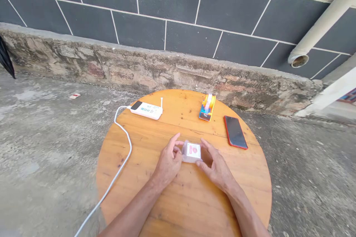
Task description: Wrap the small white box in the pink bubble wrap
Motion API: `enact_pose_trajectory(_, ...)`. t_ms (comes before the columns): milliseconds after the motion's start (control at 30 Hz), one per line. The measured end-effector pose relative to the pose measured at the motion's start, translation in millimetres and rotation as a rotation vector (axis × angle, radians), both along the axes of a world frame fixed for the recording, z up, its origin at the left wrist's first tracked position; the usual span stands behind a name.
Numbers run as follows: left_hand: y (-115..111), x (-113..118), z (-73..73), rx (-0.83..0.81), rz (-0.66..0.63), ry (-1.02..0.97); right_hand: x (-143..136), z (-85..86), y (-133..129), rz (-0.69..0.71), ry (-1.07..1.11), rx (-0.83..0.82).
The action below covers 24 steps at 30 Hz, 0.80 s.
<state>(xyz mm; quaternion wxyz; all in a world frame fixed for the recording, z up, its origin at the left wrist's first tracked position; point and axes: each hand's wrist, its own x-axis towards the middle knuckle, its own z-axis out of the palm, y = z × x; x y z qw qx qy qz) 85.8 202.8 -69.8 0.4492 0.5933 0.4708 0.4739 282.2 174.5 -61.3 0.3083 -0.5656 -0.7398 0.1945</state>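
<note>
On the wooden table, a small white box with red print lies in front of me, wrapped in clear plastic. My left hand is at its left side, fingers curled in and pinching at the plastic wrap there. From the right, my right hand grips the box's edge, thumb at the near corner and forefinger at the far one. The undersides of the fingers are partly hidden.
Behind the box stands a yellow and blue tape dispenser. A phone in a red case lies to the right. At the far left of the round table is a white device with a white cable running off the edge.
</note>
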Motion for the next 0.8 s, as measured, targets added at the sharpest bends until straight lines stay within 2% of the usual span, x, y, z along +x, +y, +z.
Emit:
enact_pose_trajectory(167,-1.5,0.0,3.8,-0.041,-0.055,0.009,-1.1,-2.9,1.1,-0.02,-0.019,-0.01)
enact_pose_trajectory(433,-1.4,-0.5,4.0,-0.084,-0.062,0.017,-1.8,-5.3,0.6,-0.046,-0.001,-0.037)
enact_pose_trajectory(667,0.1,1.4,4.4,-0.061,-0.092,0.076,-1.3,-10.5,2.8,-0.034,0.012,-0.037)
enact_pose_trajectory(800,-4.0,0.7,7.8,0.03,-0.018,0.159,-1.5,-7.4,1.4,-0.036,0.02,-0.044)
